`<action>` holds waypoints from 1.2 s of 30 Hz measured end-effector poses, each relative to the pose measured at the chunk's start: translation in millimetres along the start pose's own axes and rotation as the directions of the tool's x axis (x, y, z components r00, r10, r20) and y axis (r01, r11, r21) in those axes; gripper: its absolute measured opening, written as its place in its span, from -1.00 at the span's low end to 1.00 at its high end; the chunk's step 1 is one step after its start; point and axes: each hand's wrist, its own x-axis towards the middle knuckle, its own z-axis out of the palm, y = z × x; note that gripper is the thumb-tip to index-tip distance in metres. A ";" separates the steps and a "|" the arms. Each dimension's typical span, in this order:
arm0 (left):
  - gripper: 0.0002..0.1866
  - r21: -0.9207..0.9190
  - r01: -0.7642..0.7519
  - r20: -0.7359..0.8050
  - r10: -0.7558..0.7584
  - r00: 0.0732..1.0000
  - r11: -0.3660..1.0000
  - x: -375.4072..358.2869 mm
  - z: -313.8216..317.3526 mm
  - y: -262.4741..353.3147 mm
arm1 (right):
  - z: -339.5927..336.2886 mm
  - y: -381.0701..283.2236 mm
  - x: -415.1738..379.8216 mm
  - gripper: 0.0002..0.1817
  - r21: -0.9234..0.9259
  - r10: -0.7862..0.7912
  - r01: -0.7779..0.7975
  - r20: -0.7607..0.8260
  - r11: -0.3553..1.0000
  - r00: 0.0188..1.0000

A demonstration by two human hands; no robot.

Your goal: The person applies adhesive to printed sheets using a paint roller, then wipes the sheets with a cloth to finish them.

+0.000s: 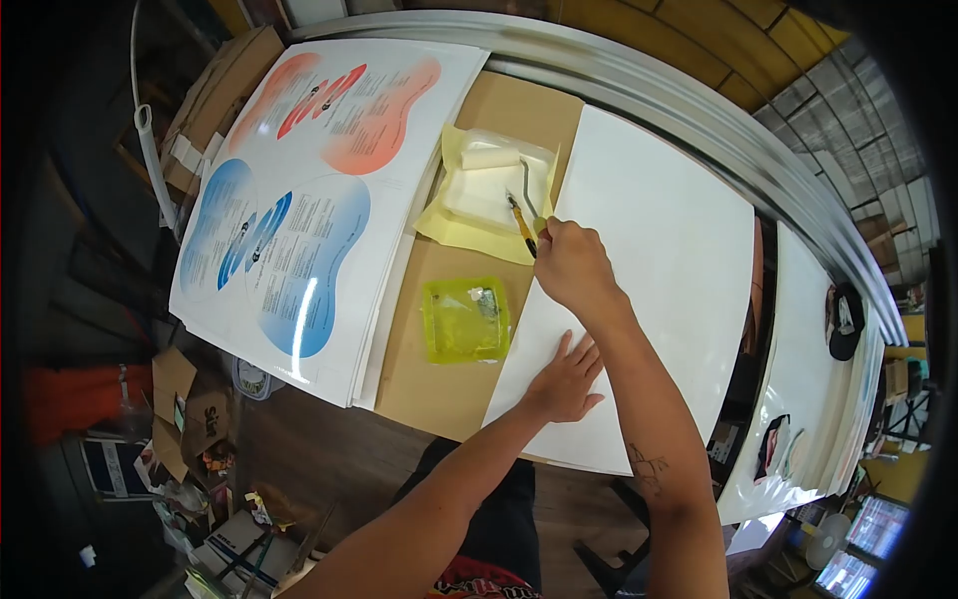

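My right hand is closed around the handle end of a small paint roller, whose pale sleeve rests in a white tray. The roller's bent wire arm runs from the sleeve to my fist. Beside it, a slim yellow and black tool lies slanted over the tray's near side. Under the tray is a pale yellow sheet. My left hand lies flat with fingers spread on a large white sheet.
A yellow-green plastic tray sits on the brown board. Printed sheets with red and blue shapes are stacked on the left. A metal rail borders the far edge. Another white panel holding a black cap stands right.
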 end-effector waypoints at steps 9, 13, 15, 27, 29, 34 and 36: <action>-0.22 -0.062 -0.003 -0.014 0.003 1.000 0.998 2.1 4.0 -1.2 | -7.7 6.0 -27.1 -0.76 -0.044 -0.032 0.031 -0.026 0.999 0.999; -0.26 -0.119 -0.006 -0.065 -0.002 0.998 0.993 2.6 11.2 -2.1 | -18.4 9.5 -55.3 -0.73 -0.007 -0.008 0.008 0.026 1.000 1.000; -0.26 -0.150 -0.005 -0.029 0.000 1.000 0.989 2.8 19.8 -4.5 | -18.9 9.9 -59.2 -0.73 0.003 -0.014 0.014 0.019 1.000 1.000; -0.23 -0.151 -0.020 -0.092 0.006 0.996 0.988 2.1 18.1 -3.0 | -24.8 -9.1 -40.0 -0.64 -0.125 -0.016 0.025 0.070 0.992 0.997; -0.23 -0.214 -0.009 -0.061 -0.004 0.998 0.977 2.9 23.4 -4.5 | -31.2 -6.3 -57.6 -0.61 -0.151 -0.010 0.024 0.091 0.988 0.996; -0.24 -0.310 0.024 -0.012 -0.029 1.000 0.950 2.3 17.6 -1.8 | -39.5 -3.0 -78.6 -0.63 -0.178 0.013 0.013 0.143 0.984 0.990; -0.24 -0.325 0.019 0.027 -0.011 1.000 0.946 3.6 27.4 -5.3 | -35.1 -5.7 -68.9 -0.69 -0.199 -0.020 0.043 0.120 0.979 0.993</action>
